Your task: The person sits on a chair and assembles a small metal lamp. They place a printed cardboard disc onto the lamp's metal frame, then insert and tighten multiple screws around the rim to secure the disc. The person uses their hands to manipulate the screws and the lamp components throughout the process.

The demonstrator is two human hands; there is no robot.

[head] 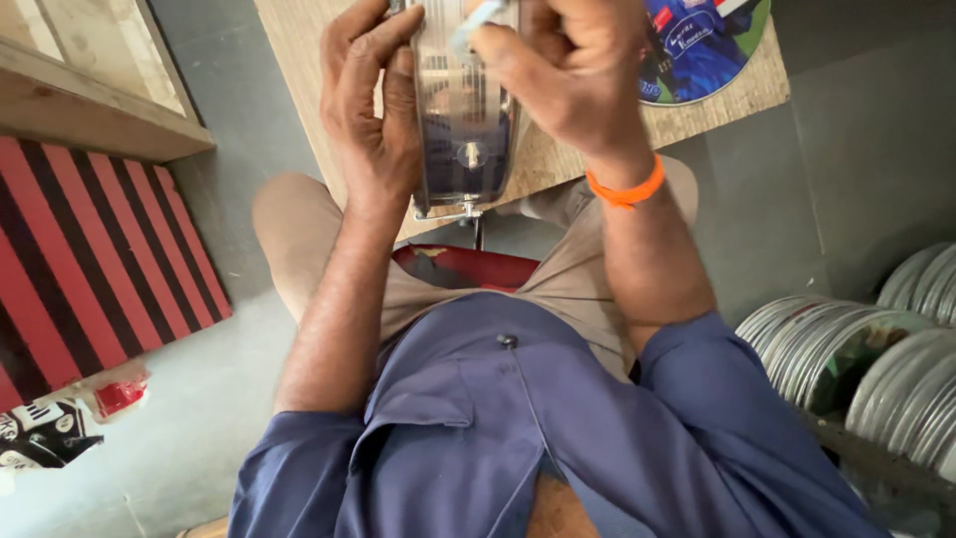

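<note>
Both forearms raised, elbows bent. Left hand [370, 105] upright, palm inward, fingers curled and clasping. Right hand [568, 75] bent over from above, fingertips pinched together, orange band [625, 189] at wrist.

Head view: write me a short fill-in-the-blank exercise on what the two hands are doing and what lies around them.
1. The left hand and the right hand together hold a clear ____ case.
2. The band on the right wrist is ____.
3. The striped mat on the floor is red and ____.
4. The printed disc lies on the ____ board.

Missing words: plastic; orange; black; wooden
</note>
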